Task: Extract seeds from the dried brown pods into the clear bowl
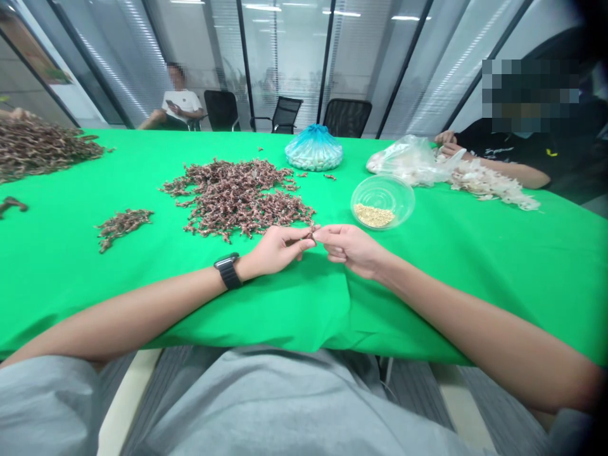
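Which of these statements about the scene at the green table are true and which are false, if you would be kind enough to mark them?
1. The left hand has a black watch at its wrist. True.
2. The left hand and the right hand meet at a small brown piece. True.
3. The clear plastic bowl holds blue beads. False: it holds pale yellow grains.
4. The heap of twisted brown pieces lies on bare wood. False: it lies on a green cloth.
5. A blue plastic bag lies beyond the bowl. True.
6. The co-worker at the right wears a white shirt. False: a black top; the white shirt is on the person seated farther back.
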### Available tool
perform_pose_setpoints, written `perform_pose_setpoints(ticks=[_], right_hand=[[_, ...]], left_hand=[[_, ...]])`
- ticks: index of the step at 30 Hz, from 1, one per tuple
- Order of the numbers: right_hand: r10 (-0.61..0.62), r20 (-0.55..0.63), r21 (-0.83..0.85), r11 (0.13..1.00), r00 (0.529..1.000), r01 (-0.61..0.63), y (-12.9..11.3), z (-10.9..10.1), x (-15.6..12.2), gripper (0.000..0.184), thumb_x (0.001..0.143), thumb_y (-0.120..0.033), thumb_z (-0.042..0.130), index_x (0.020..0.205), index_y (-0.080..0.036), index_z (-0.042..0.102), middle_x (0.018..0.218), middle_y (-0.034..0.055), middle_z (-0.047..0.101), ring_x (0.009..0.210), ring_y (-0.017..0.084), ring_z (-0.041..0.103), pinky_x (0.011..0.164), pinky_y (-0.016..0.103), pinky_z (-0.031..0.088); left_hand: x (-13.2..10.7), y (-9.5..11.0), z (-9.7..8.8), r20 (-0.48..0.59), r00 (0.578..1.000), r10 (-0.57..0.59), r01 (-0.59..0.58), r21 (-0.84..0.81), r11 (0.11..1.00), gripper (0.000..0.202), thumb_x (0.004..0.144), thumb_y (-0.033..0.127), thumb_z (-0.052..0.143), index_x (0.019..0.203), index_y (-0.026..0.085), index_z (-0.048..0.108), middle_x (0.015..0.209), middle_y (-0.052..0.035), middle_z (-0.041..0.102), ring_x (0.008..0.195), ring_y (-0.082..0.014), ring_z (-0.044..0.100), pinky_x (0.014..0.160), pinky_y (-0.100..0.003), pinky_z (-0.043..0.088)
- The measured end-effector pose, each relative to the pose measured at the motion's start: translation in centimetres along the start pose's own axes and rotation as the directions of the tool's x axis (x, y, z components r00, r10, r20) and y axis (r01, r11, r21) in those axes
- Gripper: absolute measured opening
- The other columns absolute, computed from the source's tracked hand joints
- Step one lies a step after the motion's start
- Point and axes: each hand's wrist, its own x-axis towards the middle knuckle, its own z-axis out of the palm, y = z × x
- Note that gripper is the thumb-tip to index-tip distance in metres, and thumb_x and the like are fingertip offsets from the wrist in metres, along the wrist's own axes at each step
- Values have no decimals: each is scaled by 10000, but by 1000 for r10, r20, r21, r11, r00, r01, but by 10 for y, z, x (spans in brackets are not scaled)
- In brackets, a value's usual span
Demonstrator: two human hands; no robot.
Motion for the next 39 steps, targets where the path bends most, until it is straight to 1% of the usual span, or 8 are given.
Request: perform_pose_setpoints(ticks=[6,11,14,19,23,29,34,39], right_hand=[[-96,-68,-58,994,993,92,3,1,0,395,635,-450,905,771,-141,700,528,-74,460,434,34,288,430,227,189],[-206,-152,-156,971,967,182,3,5,-1,458,645,-522,881,833,-143,706,553,-51,527,433,52,322,417,238,209],[-299,-174,-268,931,938,247,7,5,-1,442,712,-544,832,869,-150,707,541,-53,511,439,62,328,418,241,210],[-409,-142,-425,848,901,318,13,3,-1,368,833,-521,738,906,-161,706,524,-62,462,452,70,330,436,242,220],[-409,-134,-424,847,903,321,14,2,0,355,851,-512,719,924,-164,703,524,-64,458,448,73,333,433,242,223],[-327,-158,-288,918,932,273,10,3,1,383,776,-519,790,878,-164,691,517,-68,465,431,67,335,415,236,229],[-279,-160,-197,949,947,246,7,5,0,397,719,-504,840,858,-164,688,494,-74,466,422,68,346,413,231,256],[-287,-156,-195,947,945,255,6,6,-1,391,729,-509,832,847,-166,686,481,-77,456,419,69,341,411,230,257]], left_hand=[[0,0,1,1,1000,-31,31,-86,996,511,951,521,589,1204,101,733,613,6,621,528,-92,547,544,-183,422],[0,2,2,3,999,-53,53,-117,992,506,933,540,610,1139,100,747,610,0,623,531,-93,553,541,-182,427],[0,3,3,9,997,-78,79,-130,988,510,919,561,623,1100,101,752,605,-7,632,528,-95,553,536,-183,421],[0,3,3,1,995,-102,100,-161,982,520,916,568,627,1105,99,746,607,-9,637,530,-93,555,537,-184,420],[1,3,2,6,994,-107,107,-183,977,507,920,561,624,1098,103,748,610,-5,632,534,-91,553,537,-182,423],[1,7,3,5,994,-108,107,-210,972,505,913,553,635,1091,93,744,613,-2,627,537,-89,556,545,-184,443],[2,7,4,1,993,-118,115,-230,966,527,889,577,653,1090,98,737,633,4,617,543,-90,556,553,-191,463],[3,6,5,7,992,-126,124,-254,959,509,868,594,672,999,104,719,630,5,609,540,-90,556,537,-190,451]])
